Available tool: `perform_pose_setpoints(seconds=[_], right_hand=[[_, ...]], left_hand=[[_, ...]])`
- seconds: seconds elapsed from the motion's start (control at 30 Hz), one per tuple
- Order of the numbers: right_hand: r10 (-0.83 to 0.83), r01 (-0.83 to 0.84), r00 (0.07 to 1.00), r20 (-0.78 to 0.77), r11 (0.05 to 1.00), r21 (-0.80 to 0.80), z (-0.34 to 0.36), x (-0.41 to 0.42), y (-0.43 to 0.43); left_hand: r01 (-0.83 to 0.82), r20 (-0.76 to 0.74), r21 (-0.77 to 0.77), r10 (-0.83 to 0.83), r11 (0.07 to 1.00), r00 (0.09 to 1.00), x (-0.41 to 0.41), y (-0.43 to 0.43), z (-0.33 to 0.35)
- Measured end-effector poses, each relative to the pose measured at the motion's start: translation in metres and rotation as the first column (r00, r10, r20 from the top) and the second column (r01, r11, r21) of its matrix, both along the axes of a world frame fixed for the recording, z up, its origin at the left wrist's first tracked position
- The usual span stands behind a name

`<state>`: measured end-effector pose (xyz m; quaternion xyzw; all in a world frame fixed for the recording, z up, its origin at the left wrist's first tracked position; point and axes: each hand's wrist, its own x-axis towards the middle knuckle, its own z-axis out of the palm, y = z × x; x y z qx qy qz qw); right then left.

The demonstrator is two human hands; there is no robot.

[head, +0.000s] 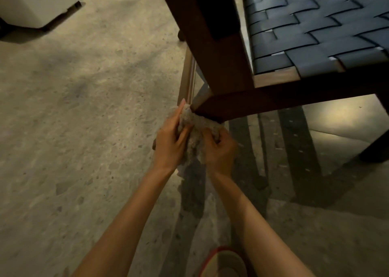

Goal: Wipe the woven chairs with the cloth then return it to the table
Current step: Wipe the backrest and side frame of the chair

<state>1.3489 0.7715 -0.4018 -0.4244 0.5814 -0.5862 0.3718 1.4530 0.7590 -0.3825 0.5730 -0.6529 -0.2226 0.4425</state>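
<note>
Wiping is in hand; left hand point(170, 143) and right hand point(219, 149) both grip the bunched cloth point(194, 127) against the low frame corner of the woven chair point(315, 30); next, probably, slide it along the rail point(294, 96)

Speckled grey floor point(73, 129) all round. Shoe point(223, 264), beige with a red rim, at bottom edge, partly cut off. White box point(35, 1) far up-left of shoe, raised off floor. Dark striped shadows point(294, 142) up-right of shoe.
</note>
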Motion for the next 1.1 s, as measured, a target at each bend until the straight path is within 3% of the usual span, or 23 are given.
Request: perform_pose_setpoints(seconds=[0.1,0.3,0.4,0.47,0.53,0.7,0.83,1.1], right_hand=[[0.024,-0.023,1.000,-0.012,0.999,0.035,0.024,-0.026,-0.001],[0.170,-0.143,0.957,-0.236,0.982,0.127,0.058,-0.070,0.011],[0.065,-0.126,0.901,-0.430,0.985,-0.114,0.086,-0.081,0.019],[-0.056,-0.103,0.875,-0.480,0.949,-0.299,0.107,-0.087,0.019],[-0.139,-0.080,0.836,-0.530,0.926,-0.368,0.123,-0.091,0.012],[0.097,-0.297,0.684,-0.723,0.942,-0.155,0.138,-0.086,-0.012],[0.249,-0.381,0.781,-0.573,0.917,-0.121,0.147,-0.079,-0.022],[0.124,-0.348,0.865,-0.486,0.847,-0.402,0.188,-0.054,-0.028]], left_hand=[[-0.012,-0.016,-0.050,0.012,0.999,1.000,-0.023,-0.001,0.022],[-0.049,-0.119,-0.039,0.044,0.998,0.992,-0.053,0.001,0.055],[-0.076,-0.185,-0.024,0.071,0.997,0.980,-0.061,0.003,0.069],[-0.101,-0.288,-0.027,0.089,0.994,0.954,-0.066,0.003,0.080],[-0.112,-0.345,0.001,0.105,0.994,0.933,-0.071,0.002,0.094],[-0.131,-0.433,0.148,0.183,0.980,0.882,-0.082,0.003,0.109],[-0.144,-0.488,0.059,0.155,0.988,0.859,-0.078,0.003,0.118],[-0.262,-0.556,-0.104,0.162,0.960,0.815,-0.069,-0.005,0.161]])
